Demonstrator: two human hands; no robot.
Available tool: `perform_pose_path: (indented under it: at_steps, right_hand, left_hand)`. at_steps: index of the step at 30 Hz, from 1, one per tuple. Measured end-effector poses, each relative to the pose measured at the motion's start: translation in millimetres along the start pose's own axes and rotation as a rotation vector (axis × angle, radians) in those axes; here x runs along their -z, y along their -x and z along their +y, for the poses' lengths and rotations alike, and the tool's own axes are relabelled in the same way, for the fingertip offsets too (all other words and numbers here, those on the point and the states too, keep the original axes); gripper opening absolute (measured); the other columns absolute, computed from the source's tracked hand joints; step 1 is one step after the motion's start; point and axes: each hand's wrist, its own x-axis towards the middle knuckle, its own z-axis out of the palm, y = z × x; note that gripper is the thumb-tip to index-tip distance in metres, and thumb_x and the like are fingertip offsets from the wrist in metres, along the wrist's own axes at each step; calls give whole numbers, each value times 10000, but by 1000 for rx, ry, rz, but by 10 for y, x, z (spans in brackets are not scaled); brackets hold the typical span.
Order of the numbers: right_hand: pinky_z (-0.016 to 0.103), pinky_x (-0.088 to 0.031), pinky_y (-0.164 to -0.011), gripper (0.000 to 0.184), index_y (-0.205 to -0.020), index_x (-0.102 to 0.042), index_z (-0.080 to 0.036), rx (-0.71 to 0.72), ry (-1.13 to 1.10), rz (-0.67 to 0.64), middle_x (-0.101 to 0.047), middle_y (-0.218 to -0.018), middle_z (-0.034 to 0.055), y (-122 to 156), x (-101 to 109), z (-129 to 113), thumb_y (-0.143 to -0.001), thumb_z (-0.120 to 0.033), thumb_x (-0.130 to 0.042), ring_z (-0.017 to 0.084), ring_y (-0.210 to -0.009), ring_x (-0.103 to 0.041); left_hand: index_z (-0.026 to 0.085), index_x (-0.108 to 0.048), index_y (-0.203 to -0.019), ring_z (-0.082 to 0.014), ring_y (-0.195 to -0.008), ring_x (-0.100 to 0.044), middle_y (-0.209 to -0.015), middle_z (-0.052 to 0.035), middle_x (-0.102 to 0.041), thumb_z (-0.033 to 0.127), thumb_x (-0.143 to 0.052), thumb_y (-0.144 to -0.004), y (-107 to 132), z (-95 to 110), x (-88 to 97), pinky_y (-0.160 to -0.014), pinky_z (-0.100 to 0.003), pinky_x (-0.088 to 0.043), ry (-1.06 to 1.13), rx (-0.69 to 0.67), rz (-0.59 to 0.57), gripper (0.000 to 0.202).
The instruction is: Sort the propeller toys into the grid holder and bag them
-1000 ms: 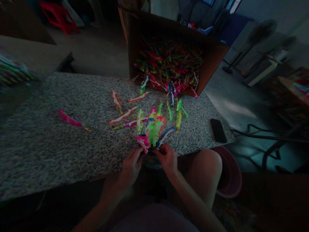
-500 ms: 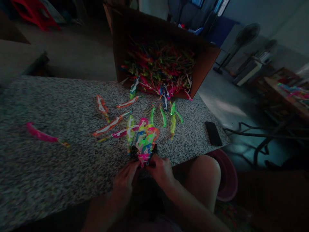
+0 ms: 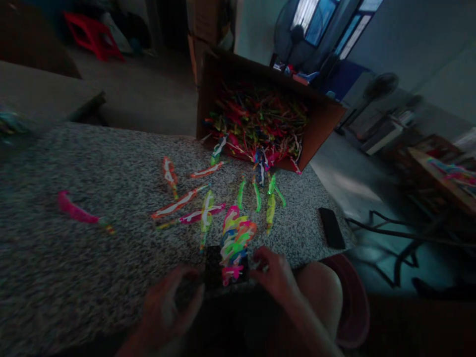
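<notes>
A stack of bright plastic strips (image 3: 238, 240), pink, yellow, orange, green and blue with white streaks, lies overlapped on a small black plate (image 3: 213, 265) at the front of the speckled tabletop. My left hand (image 3: 169, 300) is to the left of the plate, thumb and fingers spread apart around nothing. On the other side, my right hand (image 3: 275, 275) is by the plate's right edge, its fingers curved with a gap between thumb and forefinger. Close behind the stack lie a yellow strip (image 3: 207, 213) crossing a pink one and several green strips (image 3: 257, 197).
An open cardboard box (image 3: 323, 130) on its side holds many coloured strips, some spilling out. A pink strip (image 3: 78, 210) lies far left on the speckled table (image 3: 122, 277). A black phone (image 3: 330, 228) is near the right edge, above a pink basin (image 3: 355, 307).
Both hands have let go of the stack's near end and moved apart, the left hand farther. The stack stays on the plate. The view has shifted, so everything sits lower.
</notes>
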Motion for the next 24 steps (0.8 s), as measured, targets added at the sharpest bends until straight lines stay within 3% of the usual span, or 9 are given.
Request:
perform_pose_path:
  at_steps: [3,5,7,10,13,16,18,24]
  right_hand:
    - [245,-429,-600,265,-936,-620,-171,-163,211,293,-699,-793,32,-484,308,213,-747,-339,-701,162,-637,-633]
    - [250,-404,-576,272,-831,-625,-157,-222,310,320,-675,-700,39,-745,378,355,-722,-391,-713,180,-642,-623]
    - [241,-377,-543,224,-673,-592,-175,-235,339,260,-633,-612,19,-853,363,466,-685,-353,-727,172,-609,-603]
    - [225,-360,-483,182,-624,-519,-194,-281,241,236,-573,-557,-25,-698,336,585,-681,-261,-677,131,-497,-552]
    - [212,-369,-384,225,-769,-479,-204,-369,-77,253,-563,-596,-53,-375,335,634,-694,-328,-651,103,-388,-498]
    - [239,-495,-422,425,-944,-455,-213,-328,-511,226,-618,-744,-24,-159,218,542,-638,-380,-698,128,-502,-588]
    - [270,-561,-526,442,-1000,-476,-213,-256,-681,202,-637,-848,12,-130,77,416,-647,-372,-690,149,-643,-638]
    - [239,-529,-539,225,-881,-612,-179,-173,-680,180,-652,-738,10,-286,-193,132,-751,-363,-622,137,-601,-624]
  left_hand:
    - [202,-572,-998,-204,-649,-662,-792,-35,-675,464,-526,-811,-398,-129,-40,-575,-286,-518,-193,143,-15,325]
    - [173,-602,-999,-238,-700,-666,-840,-81,-681,473,-488,-811,-634,-168,-138,-581,-311,-504,-326,191,-116,372]
    - [165,-629,-933,-259,-763,-669,-858,-102,-692,415,-475,-791,-781,-209,-204,-621,-322,-502,-357,212,-224,326]
    - [179,-632,-792,-243,-733,-669,-770,-76,-705,373,-489,-748,-805,-291,-167,-643,-310,-494,-243,299,-283,245]
    - [190,-629,-772,-204,-641,-651,-697,-34,-698,447,-555,-717,-690,-313,-72,-591,-277,-483,-1,412,-262,273]
    - [185,-618,-793,-186,-610,-635,-673,-18,-695,504,-620,-671,-597,-229,-82,-550,-256,-478,262,510,-199,341]
    - [182,-600,-759,-188,-610,-634,-662,-21,-689,520,-612,-676,-584,-146,-139,-549,-259,-482,341,542,-184,349]
    - [208,-611,-800,-198,-619,-641,-705,-7,-694,413,-530,-716,-595,-50,-246,-568,-265,-477,50,405,-304,236]
